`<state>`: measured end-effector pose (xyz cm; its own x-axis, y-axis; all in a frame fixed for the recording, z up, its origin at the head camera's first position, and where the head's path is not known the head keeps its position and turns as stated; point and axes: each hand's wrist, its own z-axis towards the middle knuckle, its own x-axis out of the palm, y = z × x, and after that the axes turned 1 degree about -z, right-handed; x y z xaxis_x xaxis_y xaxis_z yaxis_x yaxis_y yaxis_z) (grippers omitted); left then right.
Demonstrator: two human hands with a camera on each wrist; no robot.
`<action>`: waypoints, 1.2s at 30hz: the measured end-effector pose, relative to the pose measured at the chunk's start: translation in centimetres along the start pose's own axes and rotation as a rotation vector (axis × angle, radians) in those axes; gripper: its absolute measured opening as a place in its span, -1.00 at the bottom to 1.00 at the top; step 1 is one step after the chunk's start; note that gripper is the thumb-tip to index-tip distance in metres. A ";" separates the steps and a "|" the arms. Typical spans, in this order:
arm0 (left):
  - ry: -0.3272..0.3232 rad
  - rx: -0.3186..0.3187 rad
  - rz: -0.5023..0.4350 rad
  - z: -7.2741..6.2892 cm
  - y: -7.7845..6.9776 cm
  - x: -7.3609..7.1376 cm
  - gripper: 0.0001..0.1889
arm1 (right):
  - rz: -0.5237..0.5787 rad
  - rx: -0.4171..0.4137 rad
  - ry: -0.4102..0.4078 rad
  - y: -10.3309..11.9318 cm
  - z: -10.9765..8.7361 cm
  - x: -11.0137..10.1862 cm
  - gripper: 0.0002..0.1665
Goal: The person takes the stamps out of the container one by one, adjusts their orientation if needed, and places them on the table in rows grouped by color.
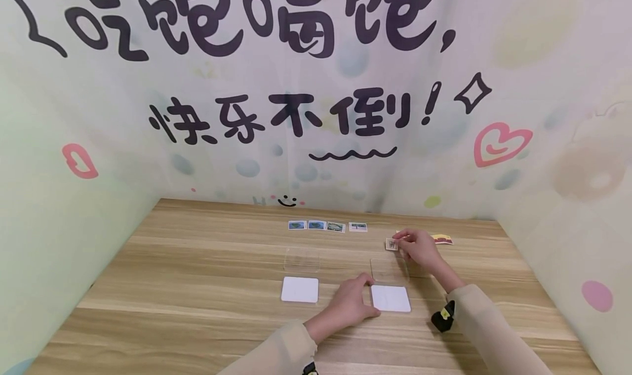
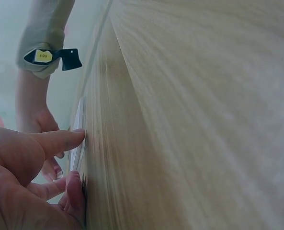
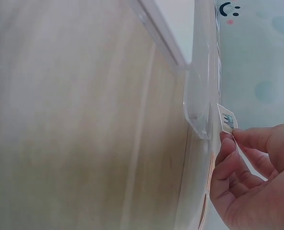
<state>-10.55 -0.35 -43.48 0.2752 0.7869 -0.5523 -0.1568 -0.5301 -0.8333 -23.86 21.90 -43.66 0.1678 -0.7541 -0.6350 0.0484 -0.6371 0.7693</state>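
My right hand [image 1: 418, 249] pinches a small white-bordered stamp [image 1: 391, 244] by its edge, between thumb and fingertips. A dark figure shows on the stamp's face [image 3: 227, 119] in the right wrist view. My left hand [image 1: 348, 304] holds the left end of a white rectangular block [image 1: 391, 299], thumb at the near corner and index finger at the far one. Just behind this block lies a clear plastic cover [image 1: 389, 270]. The thumb and bent fingers of the left hand [image 2: 31, 167] show beside the block's thin edge [image 2: 77, 120] in the left wrist view.
A second white block [image 1: 299, 289] lies to the left, with another clear cover [image 1: 302, 260] behind it. Several stamps [image 1: 317, 225] form a row farther back. Red-and-yellow paper pieces [image 1: 443, 239] lie partly behind the right hand. A printed cloth wall [image 1: 276, 172] borders the wooden table [image 1: 197, 265].
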 end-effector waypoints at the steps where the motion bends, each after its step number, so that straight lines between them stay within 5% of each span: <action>1: 0.001 -0.001 -0.001 0.0 0.0 0.0 -0.48 | -0.003 0.005 -0.001 0.0 0.1 0.0 -0.79; 36: 0.003 -0.017 -0.006 -0.1 -0.2 0.0 -0.46 | -0.006 -0.011 -0.007 0.2 2.2 -0.3 -0.77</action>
<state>-10.44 -0.28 -43.30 0.2792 0.7892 -0.5470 -0.1390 -0.5304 -0.8363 -26.01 21.63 -43.51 0.1605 -0.7515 -0.6399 0.0603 -0.6396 0.7663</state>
